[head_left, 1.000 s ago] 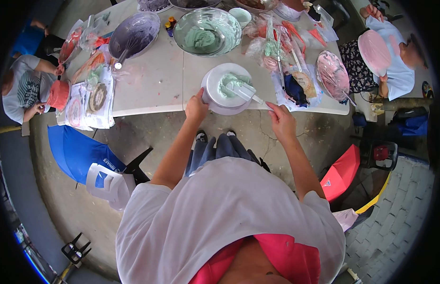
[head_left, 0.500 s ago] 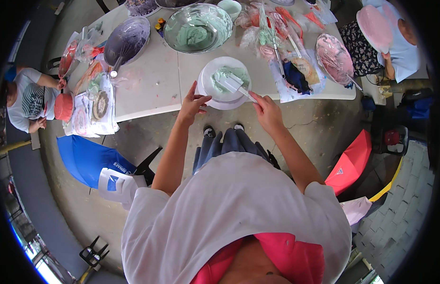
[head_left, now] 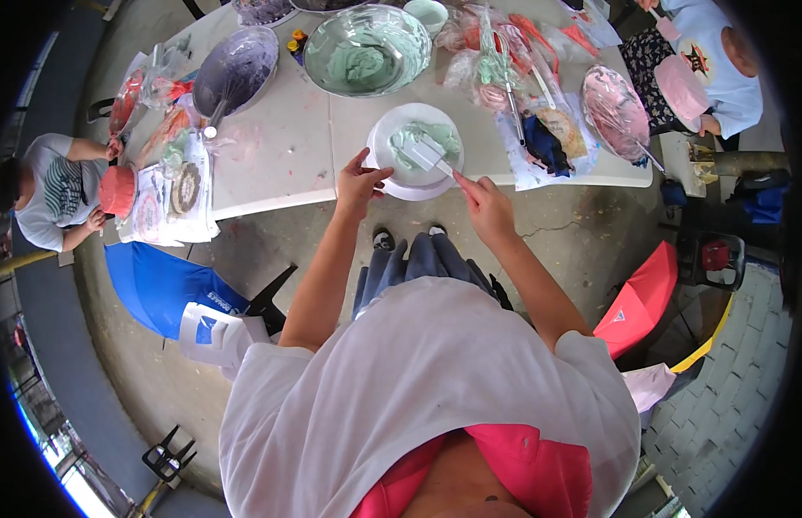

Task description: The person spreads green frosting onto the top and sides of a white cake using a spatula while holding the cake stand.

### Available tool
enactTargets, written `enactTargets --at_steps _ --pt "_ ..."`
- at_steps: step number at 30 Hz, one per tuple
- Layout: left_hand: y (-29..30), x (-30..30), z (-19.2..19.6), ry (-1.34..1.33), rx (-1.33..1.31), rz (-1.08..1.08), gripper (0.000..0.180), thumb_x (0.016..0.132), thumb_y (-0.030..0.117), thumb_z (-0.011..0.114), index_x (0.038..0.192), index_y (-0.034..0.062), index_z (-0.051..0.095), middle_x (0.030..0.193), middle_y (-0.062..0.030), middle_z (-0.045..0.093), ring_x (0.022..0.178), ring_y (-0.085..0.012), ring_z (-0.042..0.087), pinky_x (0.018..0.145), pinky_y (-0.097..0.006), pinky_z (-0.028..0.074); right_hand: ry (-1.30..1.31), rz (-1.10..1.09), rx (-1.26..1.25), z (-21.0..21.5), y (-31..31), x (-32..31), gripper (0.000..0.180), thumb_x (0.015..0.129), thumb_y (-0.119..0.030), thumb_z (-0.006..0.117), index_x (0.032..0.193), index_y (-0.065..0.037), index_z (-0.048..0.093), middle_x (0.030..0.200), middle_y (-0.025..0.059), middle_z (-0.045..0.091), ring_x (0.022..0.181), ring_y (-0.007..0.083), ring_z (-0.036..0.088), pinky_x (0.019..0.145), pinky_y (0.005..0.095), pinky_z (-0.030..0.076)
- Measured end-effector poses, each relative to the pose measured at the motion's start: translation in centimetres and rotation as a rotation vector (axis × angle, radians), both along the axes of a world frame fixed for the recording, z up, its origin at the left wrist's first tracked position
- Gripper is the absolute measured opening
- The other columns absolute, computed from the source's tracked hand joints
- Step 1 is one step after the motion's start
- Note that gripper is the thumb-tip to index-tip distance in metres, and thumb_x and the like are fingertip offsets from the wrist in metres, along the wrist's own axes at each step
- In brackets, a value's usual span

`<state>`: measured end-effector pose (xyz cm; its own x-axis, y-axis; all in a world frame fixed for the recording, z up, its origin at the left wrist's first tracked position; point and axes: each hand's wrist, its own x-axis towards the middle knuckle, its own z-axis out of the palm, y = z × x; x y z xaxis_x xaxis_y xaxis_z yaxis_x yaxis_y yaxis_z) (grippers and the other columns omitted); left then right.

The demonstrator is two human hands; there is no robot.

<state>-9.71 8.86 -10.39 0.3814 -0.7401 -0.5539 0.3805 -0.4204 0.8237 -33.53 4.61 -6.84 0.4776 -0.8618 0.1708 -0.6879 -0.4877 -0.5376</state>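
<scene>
A white cake turntable [head_left: 415, 187] stands at the table's near edge, with pale green icing [head_left: 403, 138] spread over the middle of the white round on top. My right hand [head_left: 490, 210] grips the handle of a spatula [head_left: 425, 153], whose flat white blade lies in the icing, tilted toward the upper left. At the turntable's left rim is my left hand [head_left: 361, 186], its thumb and forefinger apart and nothing held between them. Whether its fingertips touch the rim is hard to tell. Beyond the turntable sits a steel bowl [head_left: 410, 76] of the same green icing.
A bowl of purple icing [head_left: 234, 69] with a whisk stands to the left, and a bowl of pink icing [head_left: 615, 112] to the right. Plastic piping bags [head_left: 470, 69] and whisks lie between. People with pink cakes are at both sides. Open umbrellas [head_left: 168, 289] stand behind me.
My left hand's fingers have drawn closer together beside the turntable. The spatula blade has shifted only slightly. At right, the other person's pink cake has been lowered.
</scene>
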Motion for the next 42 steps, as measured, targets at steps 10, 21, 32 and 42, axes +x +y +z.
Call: enactTargets --at_steps 10,21,32,42 --pt "-0.3 -0.4 0.6 -0.064 -0.011 -0.005 0.060 0.064 0.002 0.072 0.119 -0.0009 0.048 0.071 -0.0046 0.058 0.058 -0.0108 0.054 0.042 -0.023 0.047 0.037 -0.001 -0.013 -0.6 -1.0 -0.2 0.034 0.080 -0.012 0.054 0.110 -0.026 0.058 0.071 0.0058 0.049 0.059 0.0256 0.054 0.051 0.0386 0.043" --pt "-0.5 -0.4 0.4 -0.085 -0.024 -0.022 0.062 0.065 0.001 0.070 0.121 -0.0020 0.045 0.070 -0.0055 0.058 0.057 -0.0118 0.055 0.042 -0.025 0.049 0.015 -0.043 -0.016 -1.0 -1.8 -0.7 0.035 0.080 -0.013 0.054 0.111 -0.028 0.057 0.072 0.0053 0.049 0.059 0.0258 0.054 0.052 0.0377 0.044" --pt "-0.6 -0.7 0.8 -0.071 -0.023 -0.019 0.060 0.067 0.000 0.067 0.122 -0.0010 0.044 0.072 -0.0059 0.058 0.059 -0.0125 0.055 0.042 -0.025 0.050 0.032 -0.032 0.033 -0.7 -2.5 -0.8 0.032 0.080 -0.014 0.054 0.110 -0.026 0.058 0.072 0.0062 0.049 0.060 0.0262 0.054 0.053 0.0376 0.044" --pt "-0.6 -0.7 0.8 -0.092 -0.011 -0.017 0.060 0.068 0.000 0.066 0.123 -0.0009 0.043 0.073 -0.0058 0.058 0.059 -0.0124 0.055 0.041 -0.025 0.049 0.023 -0.043 0.060 0.1 -2.9 -2.5 0.033 0.080 -0.013 0.053 0.109 -0.027 0.059 0.073 0.0070 0.049 0.060 0.0265 0.054 0.053 0.0379 0.044"
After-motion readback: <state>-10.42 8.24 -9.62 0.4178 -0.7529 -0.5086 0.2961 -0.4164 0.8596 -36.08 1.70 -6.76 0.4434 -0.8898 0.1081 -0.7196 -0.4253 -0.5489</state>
